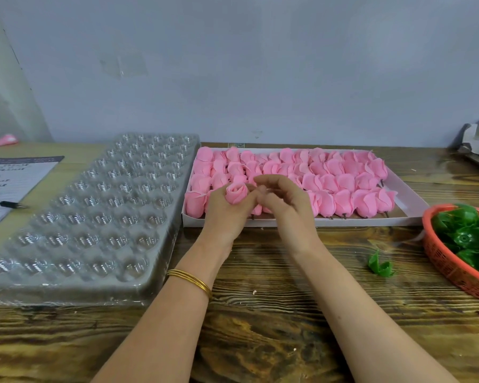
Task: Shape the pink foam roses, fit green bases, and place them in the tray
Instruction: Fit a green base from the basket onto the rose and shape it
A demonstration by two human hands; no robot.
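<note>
rose: one pink foam rose [237, 192] is held up over the near left part of the white box; its petals are wrapped tight and the top faces up
left hand: the left hand [223, 214] holds the rose from below; its fingers and thumb are curled round the bottom of it; two gold bangles [190, 280] sit on that arm
right hand: the right hand [284, 201] is just beside the rose; its fingers are bent loosely and their tips are blurry; i cannot tell if they touch a petal or hold anything
white box: a flat white box [329, 223] lies behind the hands; it is packed with rows of pink roses [343, 186] lying on their sides
tray: a clear plastic tray [94, 211] with many round cups lies to the left, just beside the box; no rose is in its cups
green bases: an orange basket [451, 268] at the right edge holds a heap of green bases [465, 234]; one loose green base [380, 265] lies on the table near the basket
table: all of it rests on a dark wooden table [260, 327]; a sheet of paper [9, 183] with a pen [7, 204] on it lies at the far left
</note>
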